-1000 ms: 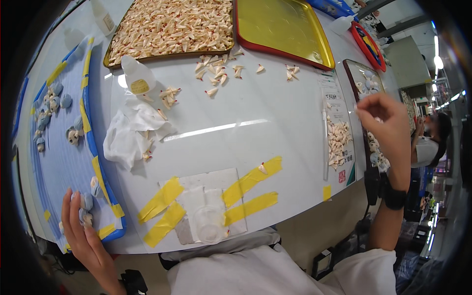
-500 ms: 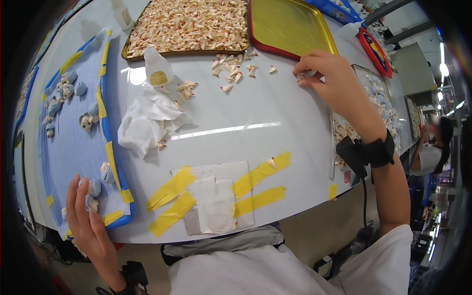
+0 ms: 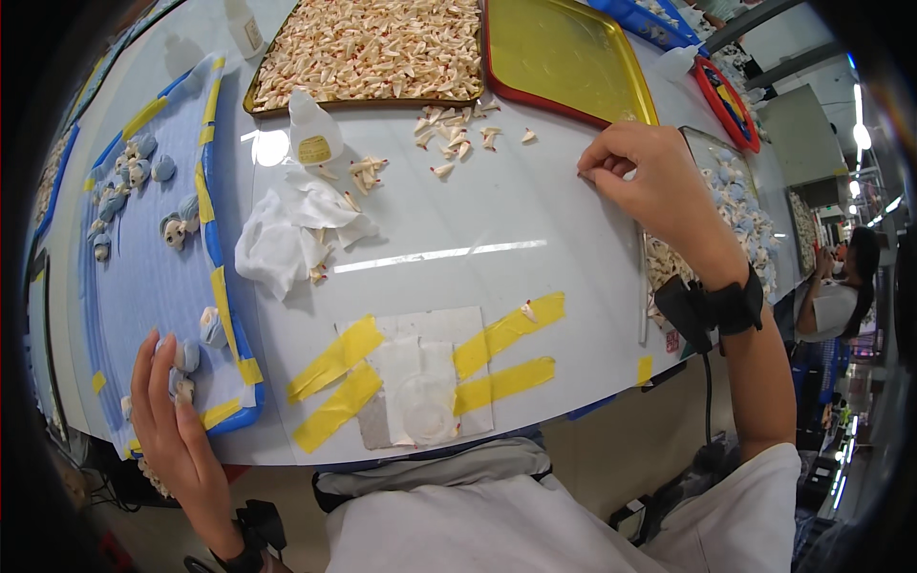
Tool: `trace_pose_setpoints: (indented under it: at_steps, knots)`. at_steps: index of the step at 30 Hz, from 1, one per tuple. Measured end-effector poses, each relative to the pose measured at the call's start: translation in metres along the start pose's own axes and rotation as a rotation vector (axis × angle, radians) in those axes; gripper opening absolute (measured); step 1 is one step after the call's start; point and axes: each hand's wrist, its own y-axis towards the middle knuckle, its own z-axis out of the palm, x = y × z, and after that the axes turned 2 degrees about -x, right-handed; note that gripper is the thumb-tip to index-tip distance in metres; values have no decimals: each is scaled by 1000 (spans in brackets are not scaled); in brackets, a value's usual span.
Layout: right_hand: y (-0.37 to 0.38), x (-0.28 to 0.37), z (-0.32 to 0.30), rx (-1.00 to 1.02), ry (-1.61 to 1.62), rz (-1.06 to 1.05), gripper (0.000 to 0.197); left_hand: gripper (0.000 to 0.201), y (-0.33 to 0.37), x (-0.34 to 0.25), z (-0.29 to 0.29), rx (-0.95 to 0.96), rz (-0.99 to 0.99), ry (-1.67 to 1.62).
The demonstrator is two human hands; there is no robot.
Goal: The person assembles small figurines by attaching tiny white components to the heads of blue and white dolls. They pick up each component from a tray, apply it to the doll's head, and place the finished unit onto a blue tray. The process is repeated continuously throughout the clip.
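Observation:
My left hand [image 3: 172, 425] rests at the near edge of a blue tray [image 3: 212, 250] lined with pale blue cloth. Its fingers are stretched out beside small grey-blue and cream doll-like figures [image 3: 183, 356], partly covering them. Over the white table, below a gold tray, my right hand [image 3: 638, 177] is pinched, thumb against fingertips; what lies between them is too small to make out. Left of it lie loose small cream cone-shaped pieces with red tips [image 3: 449, 134]. Many more such pieces [image 3: 373, 53] fill a tray at the back.
The gold tray [image 3: 568, 62] has a red rim. A white squeeze bottle [image 3: 313, 134] stands by crumpled white tissue [image 3: 277, 244]. Yellow tape [image 3: 334, 358] holds a card with a clear round piece [image 3: 425, 413] near the front edge. More figures [image 3: 740, 205] lie at right; another person [image 3: 831, 296] sits beyond.
My right hand has drawn slightly nearer to me, and its fingertips have closed together. The left hand stays in almost the same place. The view has shifted a little.

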Motion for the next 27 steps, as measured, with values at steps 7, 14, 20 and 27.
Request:
trace_pose_setpoints:
  at_steps: [7,14,20,27]
  knots:
    - [-25,-3,-23,-144,300,263,10,41,0,1,1,-1,-8,-30]
    - [-67,-31,-58,-119,44,453,11,41,-1,2,2,-10,-3,-23]
    - [-65,-18,-51,-25,-24,351,19,42,-1,3,3,-9,3,-19]
    - [-12,8,-4,29,121,56,19,42,-1,4,2,-5,-9,9]
